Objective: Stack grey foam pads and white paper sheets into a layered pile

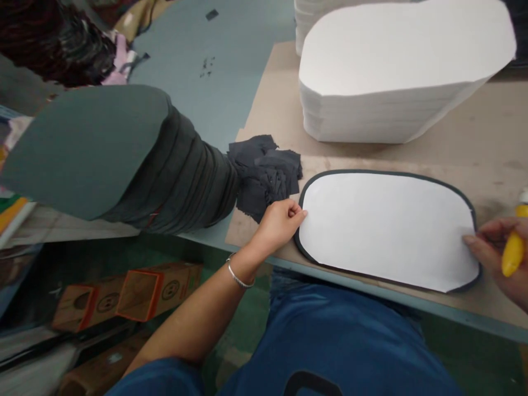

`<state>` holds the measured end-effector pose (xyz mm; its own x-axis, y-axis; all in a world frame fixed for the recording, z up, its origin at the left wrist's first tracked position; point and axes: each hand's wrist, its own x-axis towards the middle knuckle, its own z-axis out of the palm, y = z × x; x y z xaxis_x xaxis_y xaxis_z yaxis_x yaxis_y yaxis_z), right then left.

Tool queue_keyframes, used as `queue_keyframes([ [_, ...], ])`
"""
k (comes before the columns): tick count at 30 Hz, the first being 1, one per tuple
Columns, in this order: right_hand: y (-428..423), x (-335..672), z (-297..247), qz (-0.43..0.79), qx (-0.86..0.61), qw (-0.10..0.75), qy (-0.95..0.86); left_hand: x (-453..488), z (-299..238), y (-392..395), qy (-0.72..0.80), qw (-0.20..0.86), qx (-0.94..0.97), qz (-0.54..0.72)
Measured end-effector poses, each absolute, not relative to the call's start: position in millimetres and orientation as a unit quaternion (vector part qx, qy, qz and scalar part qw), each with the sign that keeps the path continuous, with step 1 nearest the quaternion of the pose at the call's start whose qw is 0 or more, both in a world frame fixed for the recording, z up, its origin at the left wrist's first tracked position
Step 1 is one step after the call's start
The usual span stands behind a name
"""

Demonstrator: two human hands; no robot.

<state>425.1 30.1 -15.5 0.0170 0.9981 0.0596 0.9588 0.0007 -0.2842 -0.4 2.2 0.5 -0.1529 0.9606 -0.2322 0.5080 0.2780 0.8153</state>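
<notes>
A white oval sheet [383,225] lies on a slightly larger dark grey sheet [303,190] whose edge shows all around it, on the brown board [487,148]. My left hand [279,222] rests at the left end of the sheets, fingers curled and pinched at their edge. My right hand [497,253] touches the right end of the white sheet with a fingertip while holding a yellow glue bottle [513,250].
A tall stack of white sheets [396,71] stands behind. A leaning stack of dark grey sheets [124,154] sits at the left, with a pile of small black fabric squares [268,173] beside it. Cardboard boxes [136,291] lie on the floor below.
</notes>
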Motion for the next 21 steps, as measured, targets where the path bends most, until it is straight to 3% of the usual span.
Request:
queue_keyframes([
  [9, 28.4, 390.6, 18.6, 0.123, -0.763, 0.076, -0.630, 3.1, 4.9, 1.0, 0.693, 0.348, 0.547, 0.316],
  [21, 26.3, 387.2, 10.4, 0.129, -0.680, 0.174, -0.701, -3.9, -3.5, 4.9, 0.702, 0.335, 0.564, 0.276],
])
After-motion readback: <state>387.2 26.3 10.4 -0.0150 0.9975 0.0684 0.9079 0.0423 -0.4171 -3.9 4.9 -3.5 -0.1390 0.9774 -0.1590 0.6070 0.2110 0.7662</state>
